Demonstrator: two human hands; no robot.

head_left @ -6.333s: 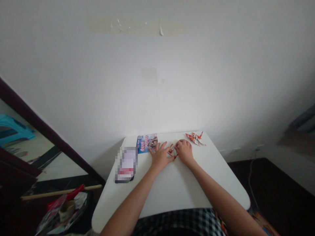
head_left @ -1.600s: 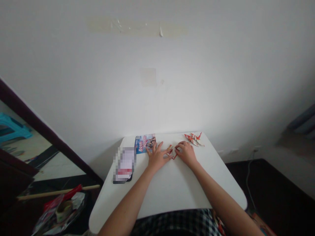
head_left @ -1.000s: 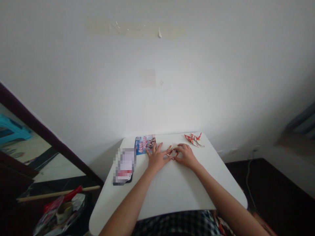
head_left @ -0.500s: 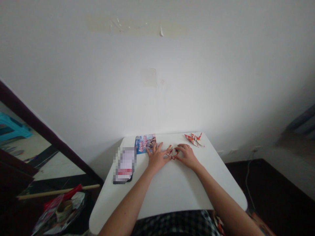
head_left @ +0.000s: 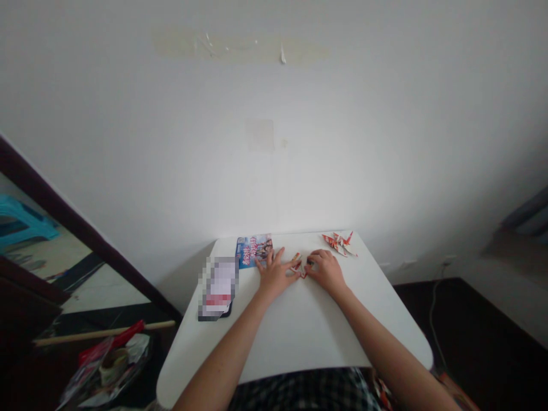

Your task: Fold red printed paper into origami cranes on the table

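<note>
On the white table [head_left: 299, 325], a small folded paper [head_left: 297, 264], red and white, lies between my hands, partly hidden by fingers. My left hand [head_left: 274, 278] holds it down from the left with thumb and index finger, while its other fingers spread over the tabletop and the corner of a blue printed card [head_left: 250, 250]. My right hand [head_left: 327, 271] has its fingers curled and pinches the paper's right edge. Behind that hand sits a folded paper figure [head_left: 341, 244] with pointed tips, in red and white.
A phone [head_left: 218, 285] with a blurred screen lies at the table's left side. The wall [head_left: 274, 188] rises right behind the table. On the floor at left are a wooden stick [head_left: 158, 325] and a bag [head_left: 113, 368] of odds and ends; a blue stool [head_left: 25, 220] shows in a mirror-like panel.
My right fingers shift on the paper's right side, opening and closing round its edge. My left hand stays nearly still. The card, phone and paper figure keep their places.
</note>
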